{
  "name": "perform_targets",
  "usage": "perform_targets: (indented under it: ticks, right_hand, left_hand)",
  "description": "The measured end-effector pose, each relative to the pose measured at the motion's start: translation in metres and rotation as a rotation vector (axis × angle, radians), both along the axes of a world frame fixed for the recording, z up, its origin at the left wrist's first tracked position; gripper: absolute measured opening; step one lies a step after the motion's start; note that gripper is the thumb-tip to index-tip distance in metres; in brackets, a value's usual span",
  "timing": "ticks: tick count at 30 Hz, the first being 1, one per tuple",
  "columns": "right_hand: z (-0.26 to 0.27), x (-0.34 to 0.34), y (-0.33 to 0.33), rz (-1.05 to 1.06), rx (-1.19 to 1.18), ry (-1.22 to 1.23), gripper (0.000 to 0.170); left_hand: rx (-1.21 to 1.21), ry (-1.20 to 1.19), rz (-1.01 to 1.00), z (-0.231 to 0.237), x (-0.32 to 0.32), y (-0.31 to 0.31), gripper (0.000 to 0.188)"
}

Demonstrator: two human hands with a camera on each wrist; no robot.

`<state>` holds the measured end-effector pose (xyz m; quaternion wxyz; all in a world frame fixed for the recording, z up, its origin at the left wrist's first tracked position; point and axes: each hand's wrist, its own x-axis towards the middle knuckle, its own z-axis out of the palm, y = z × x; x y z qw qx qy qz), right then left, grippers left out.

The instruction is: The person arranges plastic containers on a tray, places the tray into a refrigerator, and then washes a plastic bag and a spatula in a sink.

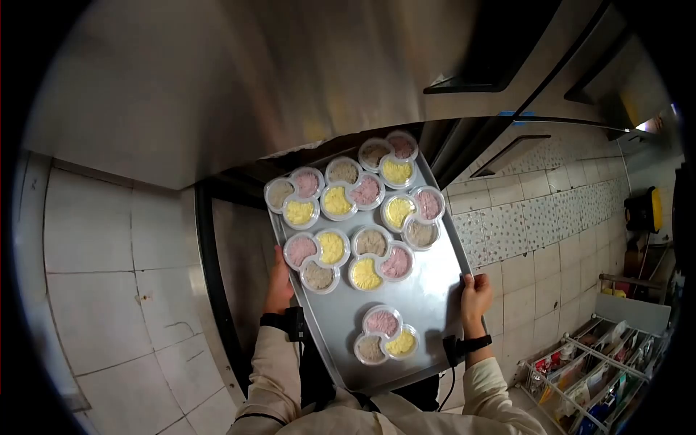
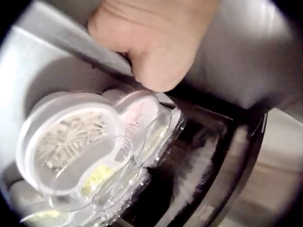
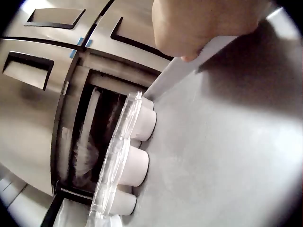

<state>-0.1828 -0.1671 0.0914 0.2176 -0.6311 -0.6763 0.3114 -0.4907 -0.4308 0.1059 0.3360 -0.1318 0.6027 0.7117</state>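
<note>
My left hand grips the left rim of a grey metal tray; in the left wrist view the thumb of the left hand lies over the rim. On the opposite side my right hand holds the right rim, also seen as the right hand in its wrist view. Several clear-lidded three-part plastic cups sit on the tray, filled with pink, yellow and beige shreds. One cup set stands apart near my body. The tray's far end reaches a dark cabinet opening.
Stainless steel cabinet doors with recessed handles surround the opening. A large steel panel stands close over the tray's far end. White tiles lie at left. A wire rack of packets stands at lower right.
</note>
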Motion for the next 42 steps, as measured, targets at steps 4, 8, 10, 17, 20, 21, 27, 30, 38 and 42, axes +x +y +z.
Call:
perform_targets:
  ticks: [4,8,10,17,20,21,27,30,38,42]
  right_hand:
    - [0.007,0.007,-0.012,-0.04,-0.006,0.07,0.024]
    - [0.01,0.006,-0.011,-0.015,0.038,0.034,0.024]
    - [0.016,0.002,-0.011,-0.026,0.036,0.036,0.024]
    - [0.006,0.007,-0.021,-0.013,0.025,0.201,0.022]
    - [0.005,0.01,-0.026,-0.015,-0.03,0.195,0.023]
    - [0.009,0.009,-0.028,-0.005,-0.032,0.194,0.023]
    - [0.009,0.015,-0.028,0.0,-0.096,0.23,0.023]
    - [0.012,0.021,-0.013,0.055,-0.116,0.196,0.024]
    - [0.032,0.017,-0.002,0.141,-0.078,0.097,0.028]
    - [0.018,0.015,0.004,0.167,-0.117,0.109,0.027]
  left_hand:
    - [0.088,-0.008,-0.043,-0.018,-0.008,-0.008,0.057]
    - [0.038,0.002,-0.048,-0.009,-0.001,-0.004,0.056]
    - [0.062,0.004,-0.036,-0.016,-0.005,-0.005,0.055]
    - [0.089,0.033,-0.025,-0.012,-0.014,0.0,0.052]
    - [0.066,0.069,-0.034,-0.012,-0.021,0.002,0.052]
    - [0.065,0.068,-0.024,-0.015,-0.025,0.001,0.052]
    - [-0.044,0.041,-0.036,-0.013,-0.028,-0.001,0.065]
    - [-0.005,-0.044,-0.065,-0.03,-0.007,-0.025,0.066]
    - [-0.033,-0.214,-0.07,0.009,0.233,-0.117,0.082]
    - [0.218,-0.412,0.227,0.01,0.323,-0.133,0.076]
